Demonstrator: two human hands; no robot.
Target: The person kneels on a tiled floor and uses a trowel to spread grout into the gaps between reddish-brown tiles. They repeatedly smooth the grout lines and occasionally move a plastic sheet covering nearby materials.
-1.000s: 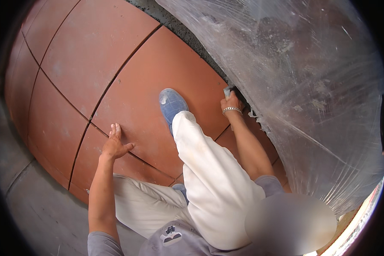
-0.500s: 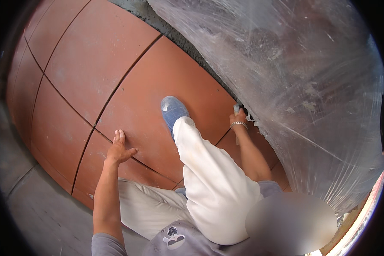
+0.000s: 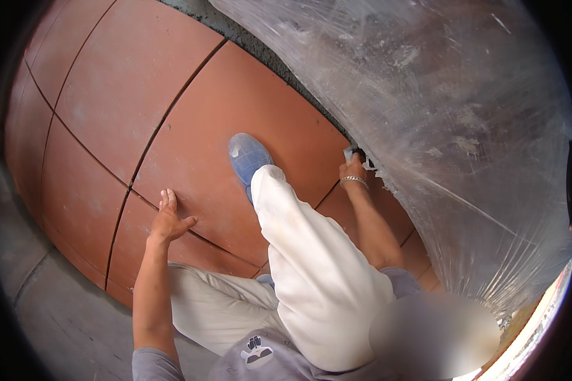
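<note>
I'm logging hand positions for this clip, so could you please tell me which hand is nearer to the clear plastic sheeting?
Right. The right hand is at the torn edge of the plastic sheeting, gripping it. The left hand rests flat on a terracotta floor tile, well left of it.

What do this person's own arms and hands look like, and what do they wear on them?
Both forearms are bare. The left hand wears nothing; its arm ends in a short grey sleeve. The right hand has a silver chain bracelet at the wrist. No gloves.

You see your blue shoe [image 3: 248, 157] planted on the red floor tiles [image 3: 133, 82], grey concrete [image 3: 51, 311] beside them
</note>
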